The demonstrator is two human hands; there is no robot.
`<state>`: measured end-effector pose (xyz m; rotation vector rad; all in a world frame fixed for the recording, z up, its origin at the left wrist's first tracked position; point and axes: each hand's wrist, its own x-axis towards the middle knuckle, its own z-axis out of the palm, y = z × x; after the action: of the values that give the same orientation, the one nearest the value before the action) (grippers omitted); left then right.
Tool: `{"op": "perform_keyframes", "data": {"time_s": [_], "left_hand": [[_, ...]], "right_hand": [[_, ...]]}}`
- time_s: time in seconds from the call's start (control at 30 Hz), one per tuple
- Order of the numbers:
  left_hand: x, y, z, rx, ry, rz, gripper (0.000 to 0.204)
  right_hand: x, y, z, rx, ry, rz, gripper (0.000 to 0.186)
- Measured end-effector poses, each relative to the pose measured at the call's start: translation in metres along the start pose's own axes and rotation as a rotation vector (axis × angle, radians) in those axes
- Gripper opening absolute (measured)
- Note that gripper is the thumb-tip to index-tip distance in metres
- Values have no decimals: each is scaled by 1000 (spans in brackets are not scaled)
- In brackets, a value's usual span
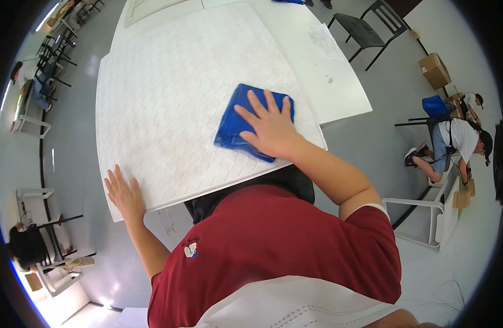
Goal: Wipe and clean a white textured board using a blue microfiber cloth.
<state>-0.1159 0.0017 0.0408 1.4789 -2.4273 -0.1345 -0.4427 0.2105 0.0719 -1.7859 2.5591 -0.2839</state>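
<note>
A large white sheet with a raised, brick-like pattern (180, 82) covers the table in front of me. Near its right edge lies a folded blue cloth (232, 127). My right hand (270, 124) rests flat on that cloth, fingers spread, with the thumb pointing left. At the sheet's near left corner, my left hand (124, 192) lies open and flat, its fingers stretched out on the surface. Nothing shows in either hand's grip; the cloth is under the right palm, which hides part of it.
Beyond the sheet, a white tabletop (339, 90) extends to the right. A black chair (363, 30) stands at the far right, near a cardboard box (434, 71). Other people sit at both sides, among them a person in a white shirt (459, 136) at the right. A white frame (415, 205) stands below that person.
</note>
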Motion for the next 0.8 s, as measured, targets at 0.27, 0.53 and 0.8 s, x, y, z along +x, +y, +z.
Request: {"op": "perform_keyframes", "data": {"time_s": [0.27,0.53,0.8], "left_hand": [[0,11,-4,126,-105,-17,51],[-2,8,-2,137,-76,0,51],[-2,11,-4,132,-69,7,51]], "right_hand": [[-21,36,-12,-106,-45,183,67],[-17,35,-11,-77,-61,180,59],[-20,36,-5,-18,36,131,50]]}}
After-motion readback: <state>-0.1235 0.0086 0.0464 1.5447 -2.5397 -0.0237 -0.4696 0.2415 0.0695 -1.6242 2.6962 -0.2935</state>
